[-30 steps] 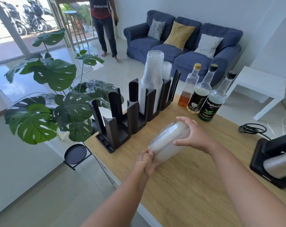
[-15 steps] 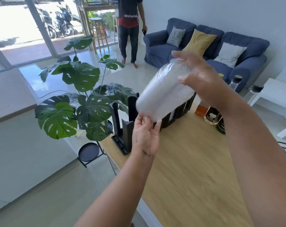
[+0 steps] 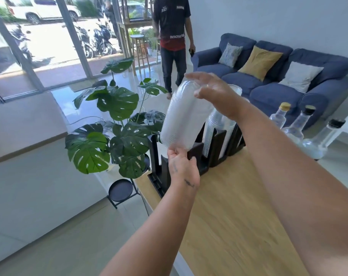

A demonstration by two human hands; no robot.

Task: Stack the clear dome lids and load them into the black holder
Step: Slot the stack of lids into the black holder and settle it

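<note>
Head view: stack of dome lids is in the air, held end to end and tilted, top leaning away and to the right. Its lower end hangs just above the black holder, over a bay beside the one already full of clear cups. Holder sits at the far edge of the table, with bottles off to its right.

Step in hand, as I read it: drop the stack into that free bay. Not in yet.

To do it well:
- stand the stack upright first; tilted like this, the bottom rim will likely catch on a black upright
- centre the lower end between the uprights, then lower slowly
- keep light pressure on both ends so the nested lids don't fan out or slide apart
- the lower hand has to clear out before the base seats, otherwise fingers get trapped in the bay

Fingers:
- left hand: under the bottom end, fingertips curled up and pinching the lowest rim
- right hand: capping the domed top, fingers spread and nearly straight across the far side, thumb on the near side, stack clamped between them

Can't tell how deep the bay is from here.
</note>
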